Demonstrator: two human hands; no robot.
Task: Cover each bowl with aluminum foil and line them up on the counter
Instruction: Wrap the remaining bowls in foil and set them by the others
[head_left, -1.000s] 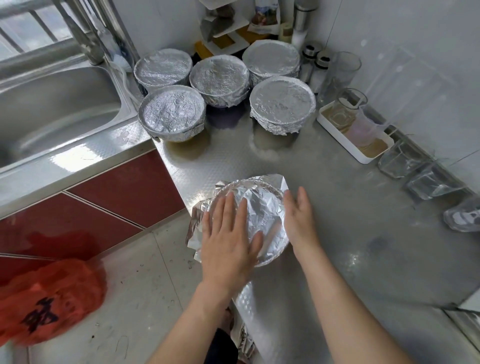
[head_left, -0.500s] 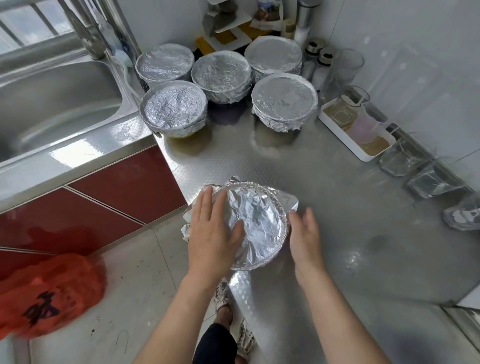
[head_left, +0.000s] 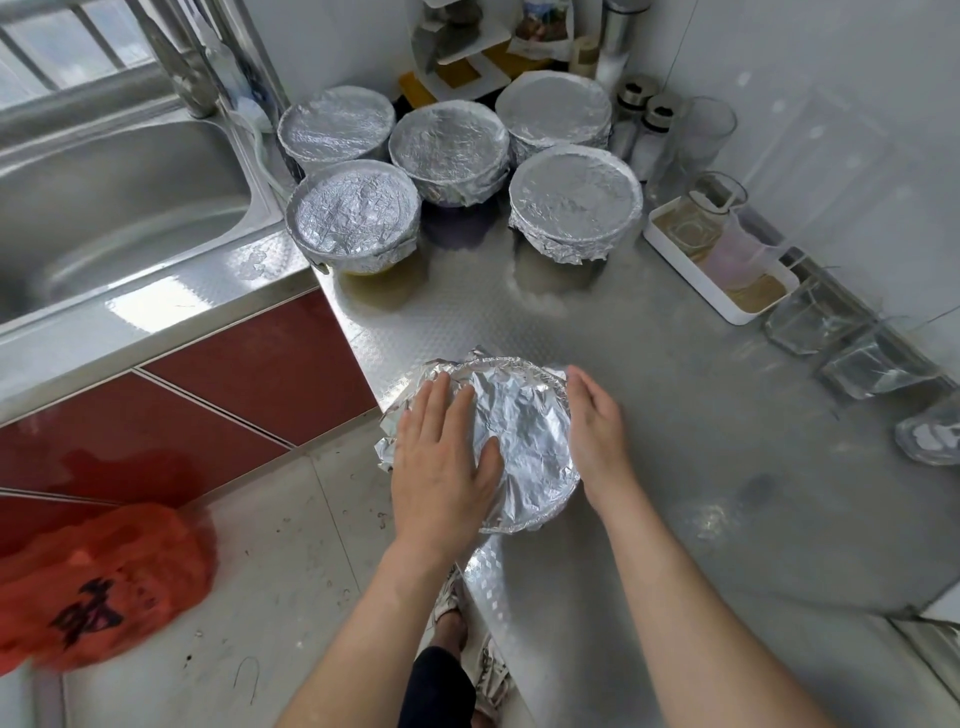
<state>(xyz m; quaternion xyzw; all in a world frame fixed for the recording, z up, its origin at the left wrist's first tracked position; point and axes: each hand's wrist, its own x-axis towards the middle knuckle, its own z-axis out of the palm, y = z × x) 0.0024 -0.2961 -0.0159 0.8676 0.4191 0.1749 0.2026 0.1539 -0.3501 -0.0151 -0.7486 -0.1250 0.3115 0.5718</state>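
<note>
Head view. Observed left hand (head_left: 441, 462) pressed flat on top of foil-covered bowl (head_left: 524, 441), fingers straight, slightly spread, thumb out. Observed right hand (head_left: 597, 441) laid against the bowl's right side, fingers straight and together. Noted loose foil (head_left: 389, 441) crumpled left of the left fingers. Located bowl at counter (head_left: 675, 467) edge, between both palms. Counted five covered bowls (head_left: 574, 200) well beyond the fingertips, beside sink (head_left: 130, 208).

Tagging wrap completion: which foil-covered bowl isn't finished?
The crinkled foil-covered bowl at the front edge of the steel counter, under the left hand and beside the right hand: loose foil flaps jut out on its left. The five bowls behind are tucked tight.
</note>
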